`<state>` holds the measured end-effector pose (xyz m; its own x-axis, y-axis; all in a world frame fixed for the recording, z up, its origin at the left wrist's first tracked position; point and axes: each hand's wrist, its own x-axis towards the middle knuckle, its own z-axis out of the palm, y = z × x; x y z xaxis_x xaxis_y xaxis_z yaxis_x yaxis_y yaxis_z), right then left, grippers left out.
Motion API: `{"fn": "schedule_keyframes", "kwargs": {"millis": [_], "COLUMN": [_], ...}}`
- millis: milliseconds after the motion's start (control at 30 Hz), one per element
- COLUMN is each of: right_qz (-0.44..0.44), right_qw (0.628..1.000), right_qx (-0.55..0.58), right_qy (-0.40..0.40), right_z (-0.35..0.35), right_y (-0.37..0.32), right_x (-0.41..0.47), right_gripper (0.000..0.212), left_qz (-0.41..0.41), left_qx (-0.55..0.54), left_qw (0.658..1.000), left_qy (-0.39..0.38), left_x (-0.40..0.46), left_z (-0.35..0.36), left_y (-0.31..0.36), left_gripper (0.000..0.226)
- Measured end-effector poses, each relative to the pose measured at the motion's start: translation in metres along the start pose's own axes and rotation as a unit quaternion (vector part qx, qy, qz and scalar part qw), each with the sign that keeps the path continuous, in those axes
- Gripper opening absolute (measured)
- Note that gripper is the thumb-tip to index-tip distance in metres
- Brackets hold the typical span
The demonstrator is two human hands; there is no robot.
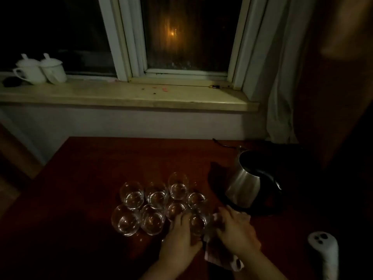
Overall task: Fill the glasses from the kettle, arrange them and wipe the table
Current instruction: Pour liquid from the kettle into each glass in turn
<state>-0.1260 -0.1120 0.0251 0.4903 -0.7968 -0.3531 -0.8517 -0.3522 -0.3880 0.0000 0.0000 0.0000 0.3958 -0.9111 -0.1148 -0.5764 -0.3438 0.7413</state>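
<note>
Several clear glasses (155,196) stand clustered on the dark red table (80,178). My left hand (179,237) wraps around the nearest glass (196,222) at the cluster's right front. My right hand (237,232) presses on a pale cloth (220,258) lying on the table just right of that glass. The steel kettle (245,183) with its black lid open sits on its base to the right of the glasses. Water in the glasses is hard to judge in the dim light.
Two white lidded mugs (40,69) stand on the windowsill (131,96) at the far left. A white object with dark dots (323,251) is at the table's right front. A curtain (282,77) hangs at right. A cord (222,143) lies behind the kettle.
</note>
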Motion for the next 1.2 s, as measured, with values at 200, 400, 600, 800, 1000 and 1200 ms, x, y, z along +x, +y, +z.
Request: {"fn": "schedule_keyframes", "kwargs": {"millis": [200, 400, 600, 800, 1000, 1200], "right_qz": [-0.031, -0.025, -0.067, 0.003, 0.078, 0.062], "right_qw": [0.994, 0.984, 0.987, 0.920, 0.898, 0.891], "right_qx": [-0.104, -0.146, -0.135, 0.224, 0.341, 0.425], "right_qy": [-0.035, -0.099, -0.064, 0.321, 0.267, 0.147], "right_z": [0.019, 0.026, 0.031, 0.004, -0.065, -0.094], "right_y": [0.030, 0.047, 0.054, 0.073, 0.085, 0.083], "right_x": [0.008, 0.014, 0.011, -0.013, 0.012, 0.032], "right_gripper": [0.071, 0.086, 0.071, 0.023, 0.055, 0.021], "left_qz": [0.043, 0.007, 0.033, 0.016, 0.022, -0.001], "left_qx": [0.246, 0.336, 0.366, 0.355, 0.343, 0.295], "left_qw": [0.968, 0.941, 0.928, 0.934, 0.939, 0.955], "left_qy": [0.018, 0.043, 0.058, 0.034, 0.032, 0.042], "left_x": [0.018, 0.037, 0.040, 0.036, 0.038, 0.038], "left_z": [0.015, 0.016, 0.026, 0.021, 0.018, 0.017], "left_y": [0.007, 0.012, 0.004, 0.016, 0.013, 0.010], "left_gripper": [0.095, 0.091, 0.091, 0.087, 0.092, 0.098]}}
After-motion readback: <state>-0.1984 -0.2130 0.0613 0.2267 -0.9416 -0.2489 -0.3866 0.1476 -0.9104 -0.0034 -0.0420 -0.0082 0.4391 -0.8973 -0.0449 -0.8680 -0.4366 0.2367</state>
